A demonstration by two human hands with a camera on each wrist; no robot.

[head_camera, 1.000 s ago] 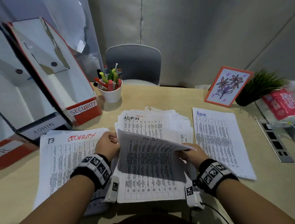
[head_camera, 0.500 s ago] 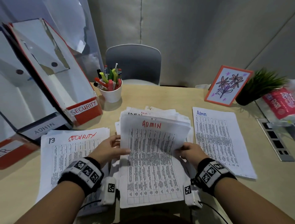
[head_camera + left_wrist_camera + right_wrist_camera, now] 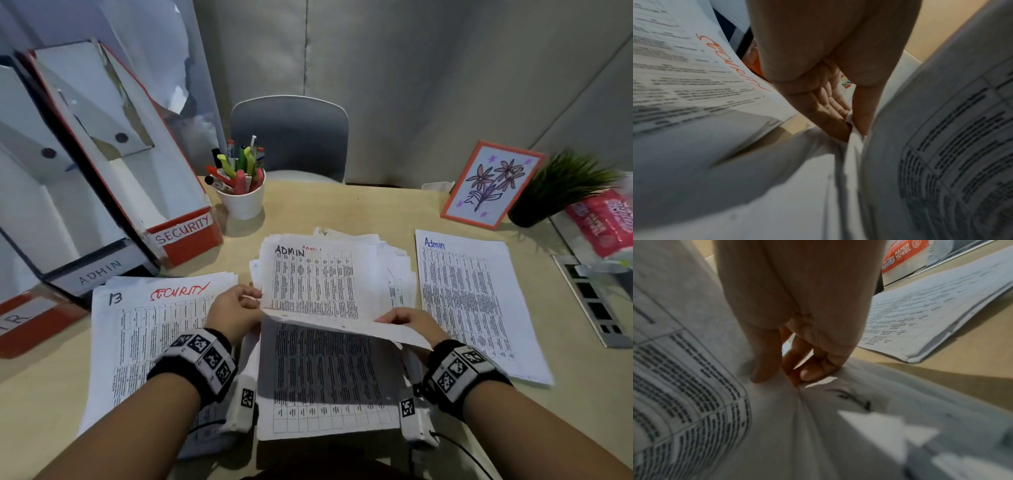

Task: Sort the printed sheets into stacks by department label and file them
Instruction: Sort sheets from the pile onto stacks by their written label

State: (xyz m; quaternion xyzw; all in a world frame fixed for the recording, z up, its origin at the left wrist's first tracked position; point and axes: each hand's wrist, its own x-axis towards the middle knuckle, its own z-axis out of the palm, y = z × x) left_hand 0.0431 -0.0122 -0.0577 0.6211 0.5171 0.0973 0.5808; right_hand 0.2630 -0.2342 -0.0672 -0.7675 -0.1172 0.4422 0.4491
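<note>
A loose middle pile point(image 3: 394, 263) of printed sheets lies before me, its exposed top sheet point(image 3: 315, 284) headed ADMIN in black. Above it, one lifted sheet point(image 3: 329, 373) curls toward me with its top edge bent down. My left hand point(image 3: 251, 299) pinches that sheet's left edge between thumb and fingers point(image 3: 840, 129). My right hand point(image 3: 392, 318) pinches its right edge; the thumb point(image 3: 764, 366) presses on the paper. A SECURITY stack point(image 3: 154, 335) lies to the left and an Admin stack point(image 3: 469, 301) to the right.
Slanted file boxes stand at the left: SECURITY point(image 3: 181, 229), ADMIN point(image 3: 99, 270), and a red one point(image 3: 20, 322) nearest me. A cup of pens point(image 3: 243, 202) is behind the pile. A framed flower picture point(image 3: 489, 185), plant point(image 3: 561, 185) and paper towel pack point(image 3: 603, 222) sit far right.
Half a second ago the held sheet stood raised, showing a red ADMIN heading. Its top has since folded down toward me, uncovering the black ADMIN sheet beneath. Both hands kept hold.
</note>
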